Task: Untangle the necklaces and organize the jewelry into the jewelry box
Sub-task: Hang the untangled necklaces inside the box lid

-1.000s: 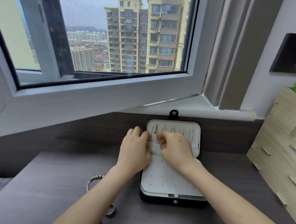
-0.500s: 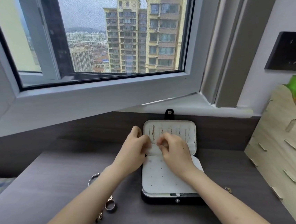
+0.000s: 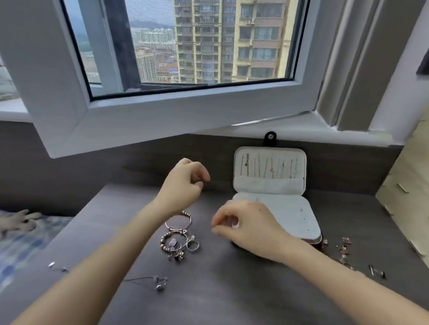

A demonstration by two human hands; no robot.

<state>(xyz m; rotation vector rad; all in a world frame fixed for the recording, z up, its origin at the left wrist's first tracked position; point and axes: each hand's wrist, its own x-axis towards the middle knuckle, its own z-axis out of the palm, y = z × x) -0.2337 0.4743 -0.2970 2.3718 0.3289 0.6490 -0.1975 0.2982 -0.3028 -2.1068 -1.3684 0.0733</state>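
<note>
The jewelry box [image 3: 296, 222] lies open on the dark desk, its white lid [image 3: 269, 154] upright against the wall with several thin necklaces hanging in it. My left hand [image 3: 184, 185] hovers left of the lid, fingers loosely curled, holding nothing. My right hand [image 3: 245, 224] hovers over the box's left edge, fingers loosely curled with nothing visible in them. A pile of bracelets and rings [image 3: 178, 237] lies between and below the hands. A thin necklace [image 3: 151, 281] lies nearer me on the desk. Small earrings [image 3: 345, 252] are scattered right of the box.
An open window sash [image 3: 151, 121] juts over the desk's back edge. A light wooden organizer [image 3: 426, 194] stands at the right. A small silver piece [image 3: 57, 267] lies near the desk's left edge, with a bed with patterned cloth [image 3: 6, 242] beyond.
Both hands have left the box lid and moved left and toward me. The view has swung left and down, showing more of the desk and the loose jewelry.
</note>
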